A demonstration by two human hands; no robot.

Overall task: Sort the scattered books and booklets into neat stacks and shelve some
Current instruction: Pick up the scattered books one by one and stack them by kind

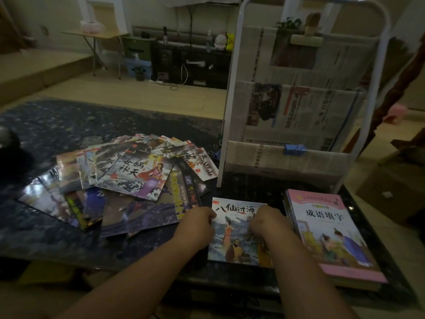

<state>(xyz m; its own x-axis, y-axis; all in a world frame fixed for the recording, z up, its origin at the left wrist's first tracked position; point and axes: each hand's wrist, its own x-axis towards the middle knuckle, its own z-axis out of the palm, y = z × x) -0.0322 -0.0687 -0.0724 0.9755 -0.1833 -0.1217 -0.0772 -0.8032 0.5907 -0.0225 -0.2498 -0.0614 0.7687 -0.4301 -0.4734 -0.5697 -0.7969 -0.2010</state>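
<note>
Thin glossy booklet, cover pic w/ figures on waves, flat.

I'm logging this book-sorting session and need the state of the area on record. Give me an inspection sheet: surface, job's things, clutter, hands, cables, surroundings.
Surface: dark speckled table, dimly lit.
Job's things: scattered booklets fanned at left; front booklet lying flat; pink-covered stack at right; white rack lined with newspaper behind.
Clutter: blue binder clip on the rack's lowest pocket.
Hands: left hand grips the front booklet's left edge; right hand has curled fingers on its cover, grip unclear.
Cables: white cable by the dark cabinet.
Surroundings: folding table, cardboard box.
</note>
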